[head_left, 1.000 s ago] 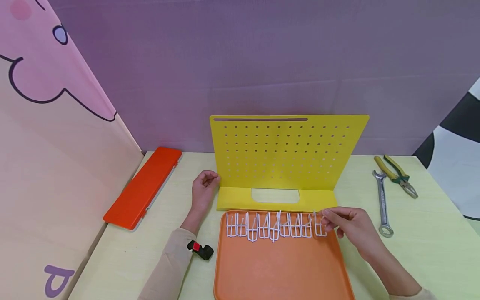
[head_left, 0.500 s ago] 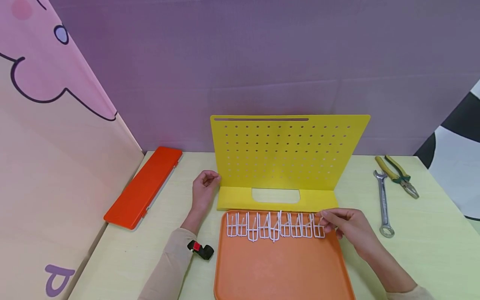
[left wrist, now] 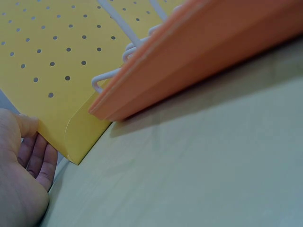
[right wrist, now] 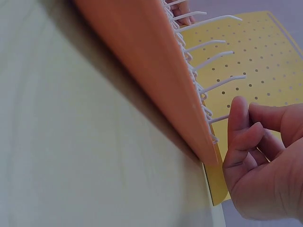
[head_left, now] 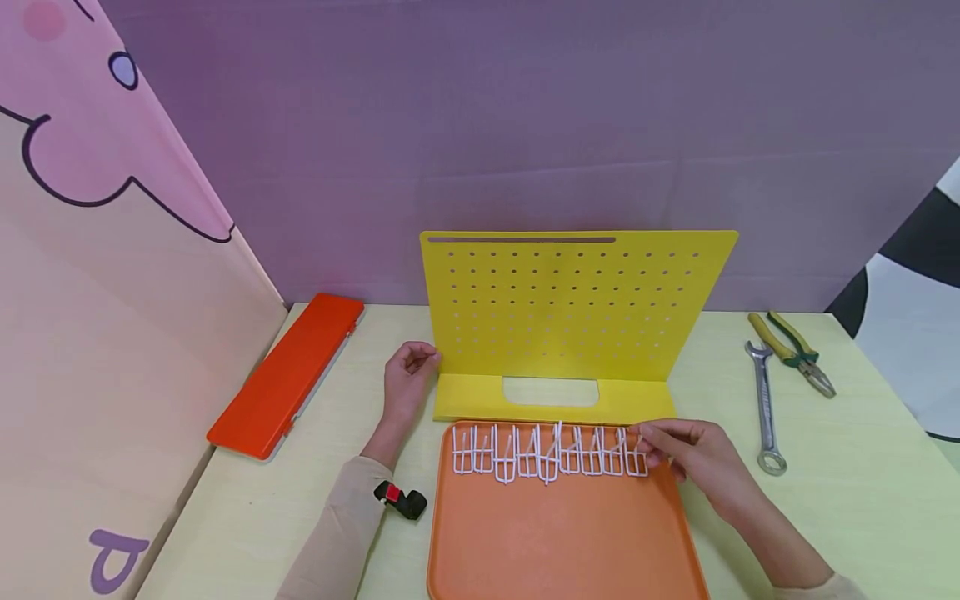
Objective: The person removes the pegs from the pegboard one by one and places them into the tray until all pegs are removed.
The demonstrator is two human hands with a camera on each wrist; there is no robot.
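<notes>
A yellow pegboard stand [head_left: 555, 325] stands upright at the back of the table. My left hand [head_left: 408, 379] pinches its left edge, thumb in front and fingers behind, as the left wrist view shows [left wrist: 23, 161]. In front of the board lies an orange tray [head_left: 562, 533]. Several white wire pegboard hooks [head_left: 505, 454] stand in a row along the tray's far side, their prongs pointing up. At the row's right end my right hand [head_left: 701, 458] pinches the prong of the last hook [head_left: 636, 462] between thumb and fingers. My fingertips hide part of that hook.
A red flat case [head_left: 288, 375] lies on the left of the table [head_left: 247, 517]. To the right are a combination wrench [head_left: 765, 408] and pliers [head_left: 798, 354] with yellow-green handles. A purple curtain [head_left: 540, 117] hangs behind.
My right hand has shifted slightly left, bringing the last hook up beside its neighbour in the row. The left hand keeps its place on the board's edge.
</notes>
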